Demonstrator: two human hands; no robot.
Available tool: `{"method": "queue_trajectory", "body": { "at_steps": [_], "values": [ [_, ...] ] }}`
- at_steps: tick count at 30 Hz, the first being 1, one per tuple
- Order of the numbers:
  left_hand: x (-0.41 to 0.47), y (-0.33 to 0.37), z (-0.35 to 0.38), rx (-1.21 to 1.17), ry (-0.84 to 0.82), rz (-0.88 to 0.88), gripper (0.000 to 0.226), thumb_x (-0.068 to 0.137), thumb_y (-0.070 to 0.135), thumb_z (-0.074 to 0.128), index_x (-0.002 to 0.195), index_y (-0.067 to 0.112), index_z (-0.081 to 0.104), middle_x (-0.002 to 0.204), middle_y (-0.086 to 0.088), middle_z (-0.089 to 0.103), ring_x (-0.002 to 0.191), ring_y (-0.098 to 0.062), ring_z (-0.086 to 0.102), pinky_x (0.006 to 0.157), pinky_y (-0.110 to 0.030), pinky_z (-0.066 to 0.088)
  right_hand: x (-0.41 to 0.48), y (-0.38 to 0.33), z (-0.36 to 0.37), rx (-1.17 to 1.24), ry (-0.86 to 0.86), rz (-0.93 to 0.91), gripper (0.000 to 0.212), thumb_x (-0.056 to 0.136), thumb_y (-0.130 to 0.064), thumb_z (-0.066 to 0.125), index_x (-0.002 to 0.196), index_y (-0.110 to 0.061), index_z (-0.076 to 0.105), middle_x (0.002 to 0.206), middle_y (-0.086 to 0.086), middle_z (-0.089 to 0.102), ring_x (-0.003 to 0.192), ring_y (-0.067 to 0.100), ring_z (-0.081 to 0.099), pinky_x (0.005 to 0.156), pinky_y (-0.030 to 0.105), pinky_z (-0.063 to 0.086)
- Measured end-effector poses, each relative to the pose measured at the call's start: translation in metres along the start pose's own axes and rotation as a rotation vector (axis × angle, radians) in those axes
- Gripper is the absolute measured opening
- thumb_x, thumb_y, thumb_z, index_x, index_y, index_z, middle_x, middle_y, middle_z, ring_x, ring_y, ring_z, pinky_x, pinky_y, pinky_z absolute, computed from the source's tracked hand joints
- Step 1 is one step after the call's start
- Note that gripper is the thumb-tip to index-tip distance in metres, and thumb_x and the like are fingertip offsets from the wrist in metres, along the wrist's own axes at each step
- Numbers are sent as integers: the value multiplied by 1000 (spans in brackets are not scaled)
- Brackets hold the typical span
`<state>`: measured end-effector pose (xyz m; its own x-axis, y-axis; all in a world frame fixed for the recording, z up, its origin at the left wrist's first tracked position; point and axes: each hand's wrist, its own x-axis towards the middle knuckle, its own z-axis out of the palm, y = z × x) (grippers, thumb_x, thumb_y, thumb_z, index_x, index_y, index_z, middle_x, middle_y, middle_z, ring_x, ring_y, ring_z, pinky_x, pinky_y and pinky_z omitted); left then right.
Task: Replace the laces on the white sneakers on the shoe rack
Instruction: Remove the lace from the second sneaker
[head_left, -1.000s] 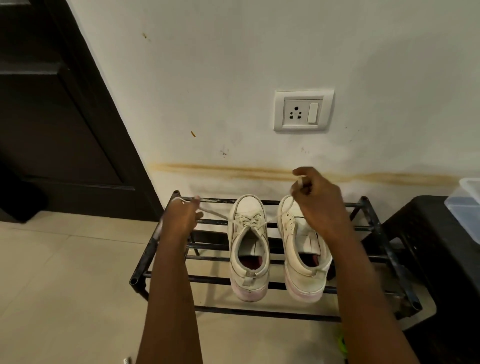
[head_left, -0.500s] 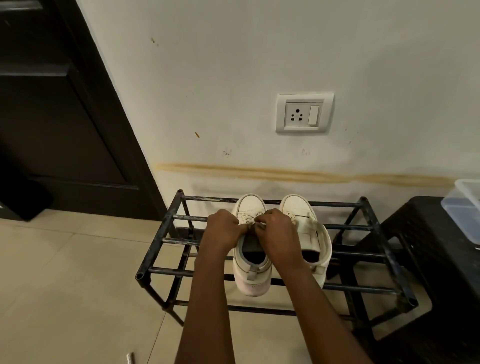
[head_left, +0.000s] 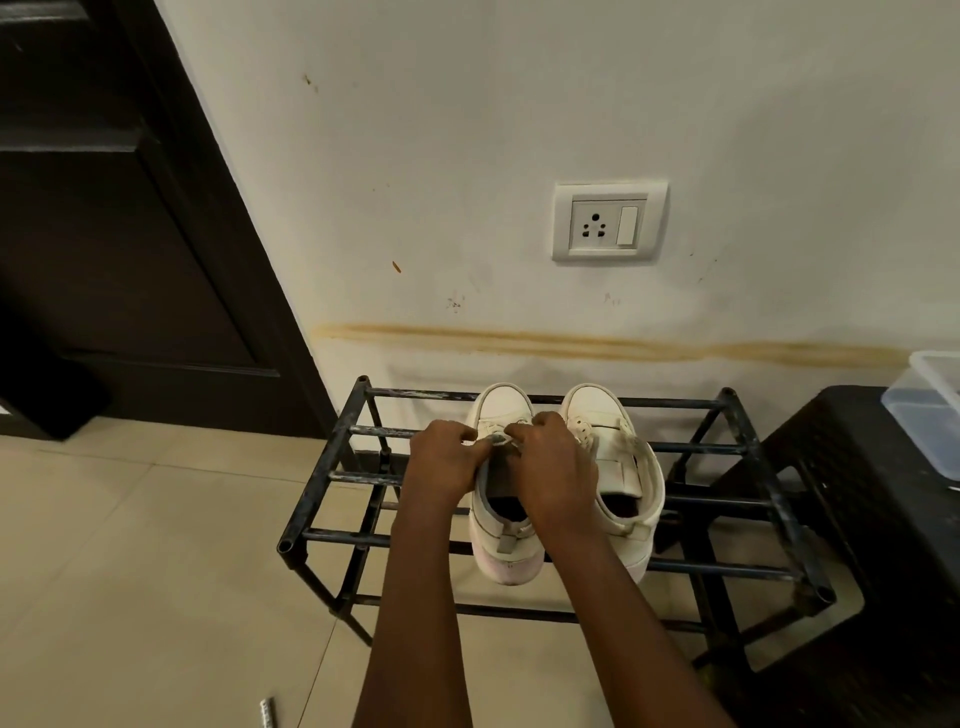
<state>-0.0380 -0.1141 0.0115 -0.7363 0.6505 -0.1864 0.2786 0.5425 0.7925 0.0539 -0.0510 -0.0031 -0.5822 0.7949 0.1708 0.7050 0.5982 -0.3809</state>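
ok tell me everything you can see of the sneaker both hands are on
A white low-top sneaker, leather-like, with a pinkish heel, a grey heel tab and a dark inside. It stands upright on the black metal shoe rack, toe toward the wall, beside the other sneaker. The left hand and right hand pinch its lace over the tongue.

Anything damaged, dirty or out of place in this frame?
A long brownish streak stains the wall just above the shoe rack, whose black paint is scuffed. A small pale object lies loose on the floor.
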Motion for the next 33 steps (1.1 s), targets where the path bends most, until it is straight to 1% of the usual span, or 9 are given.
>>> {"method": "queue_trajectory", "body": {
  "at_steps": [4,7,10,13,16,19,23,28,33],
  "values": [
    [-2,1,-2,-60,1,-54,16,85,20,68,93,11,58,101,-15,64,78,-23,65,65,-31,58,1,-2,5,-42,132,-94,9,78,-13,69,83,-15,76,116,9,62,94,32,62,69,36,50],
    [-5,4,-4,-29,-9,-31,11,86,19,66,80,11,62,90,-16,68,75,-25,66,75,-38,58,3,0,9,19,217,-167,8,63,-11,80,59,-12,73,83,7,69,72,28,64,55,33,49],
    [-4,5,-3,-24,4,-9,15,86,18,66,74,10,62,85,-18,68,75,-27,66,78,-41,57,3,1,8,295,221,-28,10,79,-9,67,79,-3,75,87,12,69,80,28,63,70,30,45],
    [-4,5,-3,-6,6,9,17,85,20,67,78,5,67,80,-18,67,79,-28,66,79,-41,56,8,4,-1,584,252,281,16,87,-10,60,94,-2,73,93,9,70,79,16,61,67,14,34],
    [-5,6,-1,60,19,51,24,86,23,66,88,0,71,86,-16,70,80,-23,65,80,-36,55,13,5,-4,670,204,422,14,89,-8,55,96,-2,65,93,9,66,86,21,62,66,21,36],
    [-6,6,3,148,15,78,28,85,27,66,89,-1,72,80,-14,69,72,-20,62,72,-28,52,14,6,-8,610,78,332,23,87,0,50,109,-4,56,102,12,61,95,26,58,69,25,37],
    [-4,0,10,244,-21,-9,33,85,25,65,103,-3,65,97,-18,66,84,-25,63,65,-26,45,15,7,-13,301,-78,10,36,86,-7,57,121,-9,61,130,8,50,119,23,45,94,27,35],
    [-2,-3,19,266,-42,-36,35,93,25,53,110,-4,62,107,-20,64,95,-29,62,66,-26,43,16,8,-15,165,-97,-98,29,85,-28,62,107,-11,70,120,7,56,112,24,49,91,33,38],
    [-1,-4,22,238,-37,-49,35,96,24,48,112,-4,61,108,-21,63,94,-29,61,61,-24,42,17,6,-9,29,-92,-173,25,87,-24,56,105,-12,69,113,7,61,107,26,51,85,35,43]
  ]
}}
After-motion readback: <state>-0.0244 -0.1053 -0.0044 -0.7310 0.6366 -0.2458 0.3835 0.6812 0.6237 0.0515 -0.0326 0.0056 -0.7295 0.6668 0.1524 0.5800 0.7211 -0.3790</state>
